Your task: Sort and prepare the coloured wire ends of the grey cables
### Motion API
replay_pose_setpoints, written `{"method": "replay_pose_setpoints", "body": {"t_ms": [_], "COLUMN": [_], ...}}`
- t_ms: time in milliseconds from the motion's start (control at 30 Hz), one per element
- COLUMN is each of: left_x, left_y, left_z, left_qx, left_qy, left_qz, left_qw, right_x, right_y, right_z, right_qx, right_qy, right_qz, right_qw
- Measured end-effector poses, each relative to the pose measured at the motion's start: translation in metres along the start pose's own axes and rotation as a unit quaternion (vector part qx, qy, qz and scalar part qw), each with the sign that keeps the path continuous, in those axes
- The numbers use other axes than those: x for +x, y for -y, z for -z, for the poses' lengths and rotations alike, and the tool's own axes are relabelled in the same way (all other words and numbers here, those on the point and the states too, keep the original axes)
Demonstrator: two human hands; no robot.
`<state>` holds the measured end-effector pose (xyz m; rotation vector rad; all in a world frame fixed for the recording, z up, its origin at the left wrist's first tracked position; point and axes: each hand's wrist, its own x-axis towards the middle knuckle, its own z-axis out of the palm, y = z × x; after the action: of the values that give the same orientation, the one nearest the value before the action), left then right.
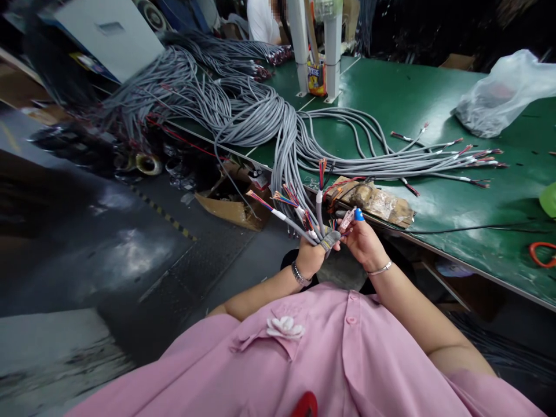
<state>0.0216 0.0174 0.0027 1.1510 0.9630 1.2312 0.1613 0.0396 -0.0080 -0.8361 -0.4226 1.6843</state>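
Note:
My left hand (310, 258) is closed around several grey cables (297, 226) near their stripped ends, where coloured wires fan out past white sleeves. A grey cover with a yellow band (330, 240) sits on a digit of that hand. Close beside it, my right hand (365, 243) pinches thin coloured wires (333, 225) at one cable end; its fingers partly hide them. A blue cover (358, 215) caps the right thumb. Next to that thumb shows a small whitish piece (347, 220), too small to name.
A large grey cable bundle (252, 121) drapes over the green table (391, 87). A brown taped block (373, 201) lies at the near edge. Beyond are a plastic bag (499, 95), orange-handled tool (541, 253) and white posts (332, 58). A cardboard box (226, 208) stands below; another person (263, 20) is behind.

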Motion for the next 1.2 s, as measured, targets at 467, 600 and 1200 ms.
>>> {"method": "replay_pose_setpoints", "body": {"t_ms": [467, 600, 1200], "left_x": [0.0030, 0.0013, 0.0027], "left_y": [0.0002, 0.0004, 0.0010], "left_z": [-0.0008, 0.0008, 0.0006], "left_qx": [0.035, 0.037, 0.025], "left_qy": [-0.018, -0.014, -0.004], "left_qz": [0.003, 0.006, 0.012], "left_qw": [0.999, 0.999, 1.000], "right_x": [-0.0014, -0.0013, -0.0022], "right_y": [0.0023, 0.0015, -0.0002], "right_z": [-0.0059, -0.0056, 0.0007], "right_qx": [0.077, 0.084, 0.053], "right_qy": [-0.021, -0.017, 0.003], "right_qz": [-0.011, -0.011, -0.027], "right_qw": [0.997, 0.996, 0.998]}}
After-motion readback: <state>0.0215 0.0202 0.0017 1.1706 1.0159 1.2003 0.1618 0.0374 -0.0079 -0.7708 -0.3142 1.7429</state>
